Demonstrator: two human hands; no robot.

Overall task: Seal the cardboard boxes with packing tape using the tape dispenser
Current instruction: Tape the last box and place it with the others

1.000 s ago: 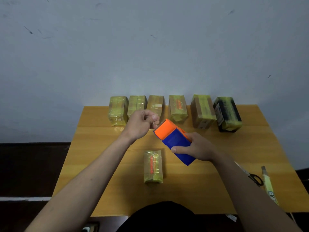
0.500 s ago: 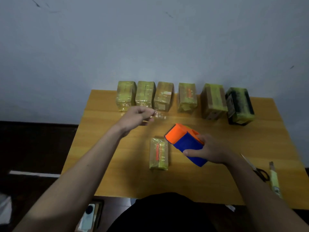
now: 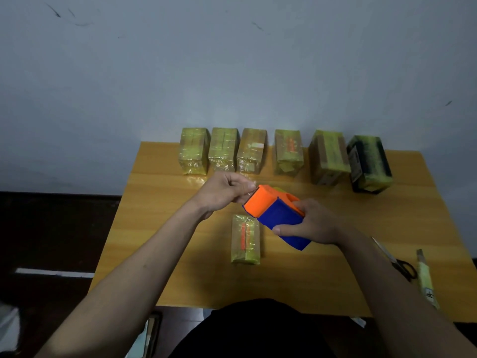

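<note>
My right hand [image 3: 313, 224] grips a blue and orange tape dispenser [image 3: 277, 215], held above the wooden table [image 3: 322, 275] with its orange end pointing up-left. My left hand [image 3: 222, 191] is at that orange end, fingers curled and pinching at the clear tape there; the tape itself is hard to see. Just below the dispenser a small tape-wrapped cardboard box [image 3: 245, 239] with an orange stripe lies on the table. Several more taped boxes [image 3: 253, 151] stand in a row along the far edge.
Black-handled scissors [image 3: 402, 267] and a yellowish utility knife [image 3: 426, 279] lie at the table's right edge. A dark box [image 3: 369, 164] ends the back row on the right. A pale wall rises behind the table; dark floor lies to the left.
My left hand, which had drawn away to the left half a second ago, has come back to the dispenser's orange end. The dispenser has risen slightly.
</note>
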